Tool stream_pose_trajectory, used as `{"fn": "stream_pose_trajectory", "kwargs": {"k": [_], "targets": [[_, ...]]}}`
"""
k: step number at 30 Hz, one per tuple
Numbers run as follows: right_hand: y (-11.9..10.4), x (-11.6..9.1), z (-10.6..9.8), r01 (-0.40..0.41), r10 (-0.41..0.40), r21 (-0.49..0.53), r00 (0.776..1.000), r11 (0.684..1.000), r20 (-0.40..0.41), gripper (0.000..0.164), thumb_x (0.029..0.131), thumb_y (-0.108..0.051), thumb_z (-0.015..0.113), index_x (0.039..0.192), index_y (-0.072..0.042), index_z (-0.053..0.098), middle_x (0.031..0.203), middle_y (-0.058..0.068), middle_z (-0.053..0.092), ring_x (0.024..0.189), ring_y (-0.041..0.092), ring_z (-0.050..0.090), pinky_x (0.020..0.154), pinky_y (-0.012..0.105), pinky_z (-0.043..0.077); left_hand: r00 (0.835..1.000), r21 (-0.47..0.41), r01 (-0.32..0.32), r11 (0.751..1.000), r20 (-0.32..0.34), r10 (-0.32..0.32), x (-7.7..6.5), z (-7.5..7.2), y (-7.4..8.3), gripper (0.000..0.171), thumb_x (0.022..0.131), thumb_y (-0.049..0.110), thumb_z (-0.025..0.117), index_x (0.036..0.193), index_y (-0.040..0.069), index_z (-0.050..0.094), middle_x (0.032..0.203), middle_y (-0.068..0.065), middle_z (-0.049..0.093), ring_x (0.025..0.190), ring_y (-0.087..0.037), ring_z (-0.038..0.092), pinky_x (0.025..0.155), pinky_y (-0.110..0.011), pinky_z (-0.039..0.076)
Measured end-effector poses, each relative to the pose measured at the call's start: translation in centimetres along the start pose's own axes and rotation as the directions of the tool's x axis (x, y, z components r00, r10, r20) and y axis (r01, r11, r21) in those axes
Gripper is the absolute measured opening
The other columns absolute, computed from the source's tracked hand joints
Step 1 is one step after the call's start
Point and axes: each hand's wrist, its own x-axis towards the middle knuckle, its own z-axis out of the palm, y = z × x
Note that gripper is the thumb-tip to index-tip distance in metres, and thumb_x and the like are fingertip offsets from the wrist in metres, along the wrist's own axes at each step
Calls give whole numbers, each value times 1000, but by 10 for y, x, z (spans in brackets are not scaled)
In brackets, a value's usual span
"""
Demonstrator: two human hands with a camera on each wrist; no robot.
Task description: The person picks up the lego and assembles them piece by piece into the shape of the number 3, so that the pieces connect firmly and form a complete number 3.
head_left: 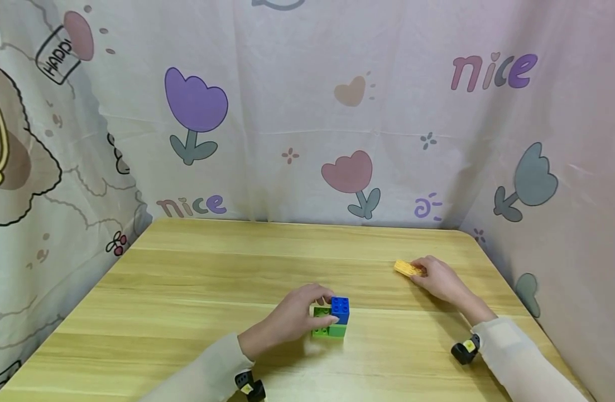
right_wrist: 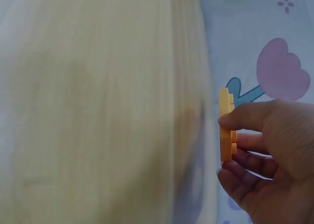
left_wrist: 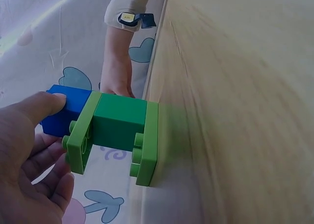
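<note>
The wooden table (head_left: 187,290) lies below the left hand (head_left: 296,314) and the right hand (head_left: 444,283). Near its front middle is a green stack (left_wrist: 120,121), topped with a blue block (left_wrist: 76,106), which the left hand's grip pinches. The right grip holds a flat yellow brick (right_wrist: 225,144), farther right.

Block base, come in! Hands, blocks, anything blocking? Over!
Left hand pinches blue block atop green blocks. Right hand grips yellow block. No obstacle visible between blue and yellow.

A tulip-printed curtain (head_left: 267,72) hangs behind the wooden table (head_left: 197,268).
</note>
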Motion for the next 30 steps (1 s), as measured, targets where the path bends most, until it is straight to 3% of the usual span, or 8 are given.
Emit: {"fn": "stream_pose_trajectory", "kwargs": {"k": [9, 22, 30], "targets": [[-21, -4, -9, 61, -59, 30, 997, 998, -55, 36, 88, -14, 71, 118, 4, 64, 109, 16, 62, 99, 34, 60, 87, 52, 48, 999, -4, 39, 999, 26, -39, 3, -4, 3, 34, 86, 38, 75, 113, 18, 66, 100, 14, 59, 90, -6, 53, 77, -26, 48], [-51, -12, -22, 141, -139, 29, 988, 990, -61, 35, 86, -13, 74, 117, 0, 66, 104, 8, 62, 92, 25, 61, 81, 45, 52, 994, 84, 38, 996, 100, -46, 15, -12, 7, 28, 83, 36, 79, 102, 20, 68, 93, 11, 60, 87, -7, 53, 77, -28, 48], [-75, -19, -30, 218, -216, 29, 974, 976, -64, 32, 85, -13, 75, 115, -3, 67, 103, 3, 62, 90, 21, 61, 79, 41, 52, 993, 140, 35, 990, 103, -50, 15, -13, 11, 29, 83, 37, 79, 102, 20, 67, 99, 2, 63, 94, -20, 57, 83, -33, 48]]}}
